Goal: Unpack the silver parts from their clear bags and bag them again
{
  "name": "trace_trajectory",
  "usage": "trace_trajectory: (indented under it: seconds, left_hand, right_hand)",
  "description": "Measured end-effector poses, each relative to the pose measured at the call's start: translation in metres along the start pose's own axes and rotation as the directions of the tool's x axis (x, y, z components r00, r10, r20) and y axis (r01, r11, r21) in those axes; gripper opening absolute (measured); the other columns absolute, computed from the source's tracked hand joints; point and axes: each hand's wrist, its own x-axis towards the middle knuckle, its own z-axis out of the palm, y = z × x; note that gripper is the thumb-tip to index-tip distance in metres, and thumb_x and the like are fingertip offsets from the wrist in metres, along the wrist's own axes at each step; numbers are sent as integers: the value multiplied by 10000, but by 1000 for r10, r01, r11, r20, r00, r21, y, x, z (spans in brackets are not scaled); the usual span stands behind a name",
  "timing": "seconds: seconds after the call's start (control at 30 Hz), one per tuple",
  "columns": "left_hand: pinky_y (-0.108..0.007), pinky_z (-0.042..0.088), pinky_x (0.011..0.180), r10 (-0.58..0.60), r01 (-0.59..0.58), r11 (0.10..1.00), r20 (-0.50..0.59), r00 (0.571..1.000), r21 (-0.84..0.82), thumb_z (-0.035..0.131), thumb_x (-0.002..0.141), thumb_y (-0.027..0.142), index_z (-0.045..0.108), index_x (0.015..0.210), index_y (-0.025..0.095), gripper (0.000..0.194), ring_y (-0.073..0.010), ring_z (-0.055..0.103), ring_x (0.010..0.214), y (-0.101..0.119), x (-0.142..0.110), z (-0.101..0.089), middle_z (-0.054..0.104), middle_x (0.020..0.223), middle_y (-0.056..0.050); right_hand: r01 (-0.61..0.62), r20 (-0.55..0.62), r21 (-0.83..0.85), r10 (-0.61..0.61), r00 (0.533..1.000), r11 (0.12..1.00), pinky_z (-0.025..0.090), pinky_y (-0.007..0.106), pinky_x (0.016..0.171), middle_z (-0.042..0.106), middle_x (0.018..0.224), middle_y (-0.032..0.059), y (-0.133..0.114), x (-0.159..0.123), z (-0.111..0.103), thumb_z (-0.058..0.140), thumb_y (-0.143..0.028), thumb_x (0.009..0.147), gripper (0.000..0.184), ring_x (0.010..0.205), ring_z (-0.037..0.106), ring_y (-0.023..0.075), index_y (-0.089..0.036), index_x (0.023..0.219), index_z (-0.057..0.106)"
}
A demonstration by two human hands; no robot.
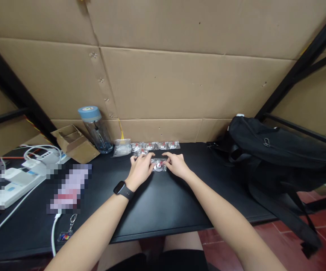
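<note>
A small clear plastic packet (159,165) with a round silvery, red-marked item inside lies on the black table between my hands. My left hand (140,170), wearing a black watch (123,189) at the wrist, has its thumb at the packet's left edge and its fingers curled. On the opposite edge, the thumb of my right hand (177,165) touches the packet, with the index finger bent above it. Just beyond my left fingers is another similar packet (140,152), partly covered. Behind it, several more packets (163,145) form a row along the cardboard wall.
A stack of clear plastic bags (122,146) adjoins the row's left end. Further left stand a blue-lidded bottle (95,130), an open cardboard box (75,145), a power strip (13,192) with cables and a blurred phone-like object (69,190). A black backpack (278,150) occupies the right side.
</note>
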Motion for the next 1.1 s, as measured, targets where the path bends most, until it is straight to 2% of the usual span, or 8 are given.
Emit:
trace_trajectory:
  seconds: [0.13,0.23,0.3,0.5,0.6,0.83,0.97,1.1]
  left_hand:
    - [-466,293,967,34,-33,997,-10,999,67,547,957,284,659,1104,281,185,-286,535,1192,-1,-2,-4,705,1196,-86]
    - [-475,298,970,35,-36,997,20,999,68,535,948,286,691,995,278,164,-292,531,1181,-3,-2,-6,715,1169,-74]
    - [-479,301,972,-16,18,997,-23,1000,75,511,933,241,692,994,276,194,-290,533,1181,-5,-1,-9,715,1179,-74]
    - [-485,312,970,-222,238,968,-166,961,83,476,898,195,691,1027,256,259,-311,540,1181,-13,4,-22,704,1215,-92]
    - [-480,325,950,-285,308,946,-194,939,101,460,903,204,698,1023,248,271,-314,541,1172,-25,7,-28,699,1213,-98]
    - [-508,323,954,-367,416,883,-231,901,217,517,862,238,672,1213,242,384,-351,482,1240,-70,6,-40,647,1322,-135]
    - [-532,292,953,-453,484,843,-177,874,235,469,915,282,756,1069,238,328,-354,537,1152,-87,5,-38,722,1134,-155]
    - [-520,280,943,-484,531,818,-234,843,222,421,954,333,773,1070,231,385,-343,559,1100,-87,7,-37,740,1020,-158]
  right_hand:
    - [133,-19,-16,-133,991,991,373,309,846,670,821,9,2,-1,-10,670,-218,896,186,861,598,181,-225,1077,711]
    - [329,144,88,-338,930,940,428,279,835,671,897,17,1,-4,-15,662,-186,891,158,877,605,169,-248,999,758]
    - [375,219,95,-387,896,922,450,276,844,679,956,22,-1,-6,-14,657,-194,895,202,918,622,174,-268,1049,766]
    - [272,103,-170,-257,961,947,478,325,901,627,1178,92,-12,6,6,592,-213,932,316,1108,577,226,-244,1223,711]
    - [279,80,-227,-268,960,933,457,369,988,599,1269,114,-13,11,7,593,-218,934,354,1142,551,237,-220,1279,670]
    - [182,49,-220,-175,983,958,444,386,990,632,1223,117,13,-2,-26,633,-269,912,335,1142,579,262,-214,1238,687]
    - [100,147,-197,-71,987,975,469,362,930,653,1215,117,38,-6,-42,765,-292,786,459,1081,624,279,-226,1236,702]
    - [53,202,-140,-24,979,989,486,304,863,702,1161,82,50,-5,-48,811,-251,714,517,1026,667,252,-259,1221,710]
